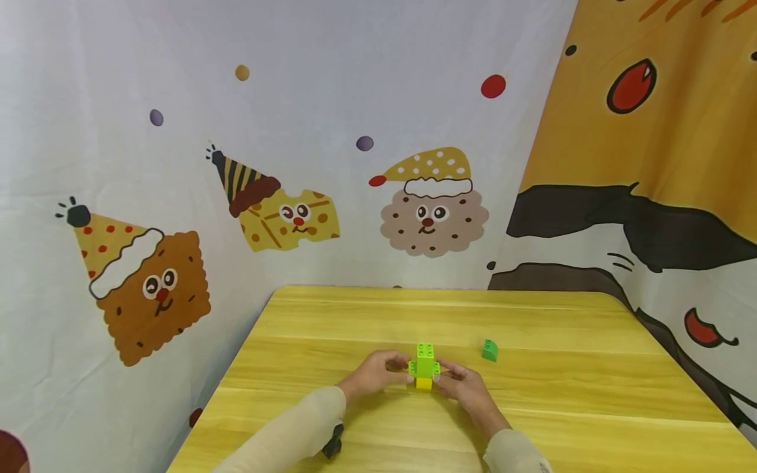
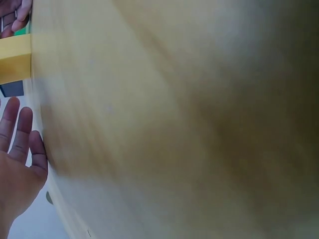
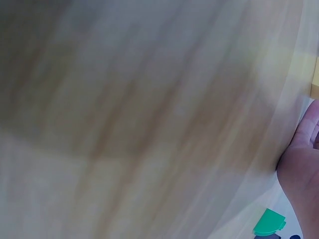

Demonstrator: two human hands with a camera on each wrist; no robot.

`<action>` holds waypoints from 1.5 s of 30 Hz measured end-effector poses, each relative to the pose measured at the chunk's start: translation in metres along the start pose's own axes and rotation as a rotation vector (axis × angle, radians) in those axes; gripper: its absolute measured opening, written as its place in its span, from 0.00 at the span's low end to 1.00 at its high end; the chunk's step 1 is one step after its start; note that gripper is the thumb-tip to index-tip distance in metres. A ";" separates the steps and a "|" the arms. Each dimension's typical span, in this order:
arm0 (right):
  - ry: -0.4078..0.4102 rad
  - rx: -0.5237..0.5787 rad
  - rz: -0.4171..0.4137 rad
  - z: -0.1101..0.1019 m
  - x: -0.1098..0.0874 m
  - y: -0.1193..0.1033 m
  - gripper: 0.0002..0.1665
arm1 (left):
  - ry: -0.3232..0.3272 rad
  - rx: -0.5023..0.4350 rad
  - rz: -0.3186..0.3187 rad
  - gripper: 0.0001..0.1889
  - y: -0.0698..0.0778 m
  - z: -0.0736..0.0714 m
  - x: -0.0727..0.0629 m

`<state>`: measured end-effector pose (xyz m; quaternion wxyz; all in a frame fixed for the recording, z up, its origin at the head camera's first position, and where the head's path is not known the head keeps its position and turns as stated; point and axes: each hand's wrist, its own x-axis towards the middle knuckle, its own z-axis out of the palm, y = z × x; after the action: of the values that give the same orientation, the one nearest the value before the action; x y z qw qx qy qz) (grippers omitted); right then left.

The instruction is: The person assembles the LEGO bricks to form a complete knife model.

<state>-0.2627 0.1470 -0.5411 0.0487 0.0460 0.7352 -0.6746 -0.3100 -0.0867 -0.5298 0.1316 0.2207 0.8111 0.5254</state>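
A small toy building-brick model stands upright on the wooden table in the head view. Its tall lime-green brick [image 1: 425, 361] sits above a yellow brick [image 1: 424, 383], with a lime-green piece sticking out on each side. From the left, my left hand [image 1: 378, 373] pinches the side piece between thumb and fingers. My right hand [image 1: 464, 387] does the same on the opposite side. The yellow brick [image 2: 15, 59] shows large in the left wrist view, with the left hand's outer fingers [image 2: 21, 139] spread loosely below. The right wrist view catches only part of the right hand [image 3: 304, 169].
A loose green curved brick [image 1: 489, 350] lies on the table [image 1: 562, 368] behind and right of the model. Beneath the left sleeve a dark object [image 1: 333, 441] is partly visible. A printed cloth [image 1: 331, 79] hangs behind the table.
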 end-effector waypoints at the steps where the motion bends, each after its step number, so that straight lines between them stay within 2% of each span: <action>1: -0.001 0.003 0.001 0.000 0.000 0.000 0.31 | -0.001 -0.005 0.003 0.18 0.000 0.000 0.000; 11: -0.016 0.060 0.023 -0.004 -0.001 -0.006 0.33 | 0.011 -0.008 0.006 0.15 -0.001 0.001 -0.001; 18: 0.016 0.054 0.021 -0.021 0.003 -0.009 0.29 | 0.008 -0.028 -0.009 0.15 0.001 0.001 -0.002; 25: 0.047 -0.015 0.022 -0.050 0.003 -0.019 0.34 | 0.021 -0.008 -0.014 0.16 0.003 0.004 -0.001; 34: 0.023 -0.104 -0.020 -0.091 0.010 -0.029 0.38 | 0.019 -0.008 -0.019 0.16 0.004 0.004 0.002; 40: 0.093 -0.177 -0.018 -0.107 0.018 -0.029 0.38 | 0.023 -0.002 -0.020 0.16 0.002 0.004 0.004; 45: 0.097 -0.229 -0.001 -0.115 0.024 -0.026 0.39 | 0.025 -0.002 -0.022 0.17 0.000 0.005 0.002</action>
<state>-0.2910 0.2594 -0.5092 0.0179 0.0724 0.8090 -0.5830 -0.3099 -0.0817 -0.5318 0.1274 0.2048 0.8146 0.5275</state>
